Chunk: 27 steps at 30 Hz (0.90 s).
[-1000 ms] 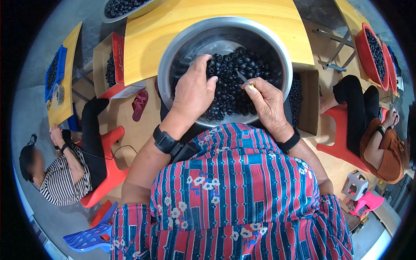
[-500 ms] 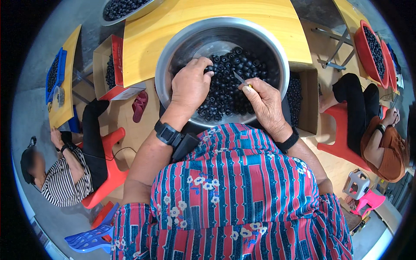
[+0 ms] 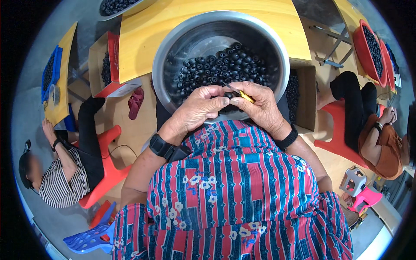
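A wide metal basin (image 3: pixel 172 50) sits in front of me, holding a heap of small black ring-shaped pieces (image 3: pixel 212 69). Over its near side, my left hand (image 3: pixel 197 108) pinches one dark piece (image 3: pixel 228 95) between thumb and fingers. My right hand (image 3: pixel 263 106) grips a small knife with a yellow handle (image 3: pixel 247 96), its blade lying against or just above that piece. Both thumbs almost meet there. The fingers partly hide the piece, so where the blade touches it cannot be seen.
A yellow table (image 3: pixel 143 43) stands beyond the basin. Boxes of black pieces flank me, a red-sided one (image 3: pixel 113 56) at left and a cardboard one (image 3: pixel 307 95) at right. Two people sit on red stools either side. A red slipper (image 3: pixel 136 103) lies on the floor.
My left hand has come down and right from the basin's left side with a black piece. My right hand has brought the knife nearer, and the two hands now meet.
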Tool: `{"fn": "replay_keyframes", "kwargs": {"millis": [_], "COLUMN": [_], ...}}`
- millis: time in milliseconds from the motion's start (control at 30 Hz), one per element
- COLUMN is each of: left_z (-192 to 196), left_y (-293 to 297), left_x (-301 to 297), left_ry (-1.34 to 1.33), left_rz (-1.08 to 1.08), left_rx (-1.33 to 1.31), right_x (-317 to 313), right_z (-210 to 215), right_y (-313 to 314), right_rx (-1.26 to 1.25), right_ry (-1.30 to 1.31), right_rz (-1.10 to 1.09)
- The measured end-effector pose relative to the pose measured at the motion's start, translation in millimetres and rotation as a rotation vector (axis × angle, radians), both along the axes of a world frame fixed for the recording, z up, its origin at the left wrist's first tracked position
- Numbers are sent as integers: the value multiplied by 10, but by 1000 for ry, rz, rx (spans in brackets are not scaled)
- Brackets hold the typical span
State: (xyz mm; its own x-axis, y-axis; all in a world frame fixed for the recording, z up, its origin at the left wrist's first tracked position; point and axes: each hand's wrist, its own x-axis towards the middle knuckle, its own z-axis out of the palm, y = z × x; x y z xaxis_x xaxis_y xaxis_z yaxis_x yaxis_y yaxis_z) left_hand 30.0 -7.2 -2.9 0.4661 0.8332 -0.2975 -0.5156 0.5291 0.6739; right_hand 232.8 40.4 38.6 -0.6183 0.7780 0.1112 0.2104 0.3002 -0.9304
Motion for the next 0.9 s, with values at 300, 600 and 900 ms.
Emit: {"fn": "replay_keyframes", "kwargs": {"millis": [300, 600, 900], "left_z": [-74, -4, 21], "left_y": [-68, -82, -86], "left_x": [52, 139, 123], "left_ry": [-216, -205, -181], "left_rz": [5, 83, 142], "left_rx": [-141, -32, 43], "right_x": [-20, -53, -39], "right_z": [-60, 39, 15], "right_y": [0, -37, -30], "right_rx": [-94, 119, 269], "right_ry": [12, -94, -277], "right_rz": [41, -61, 6]}}
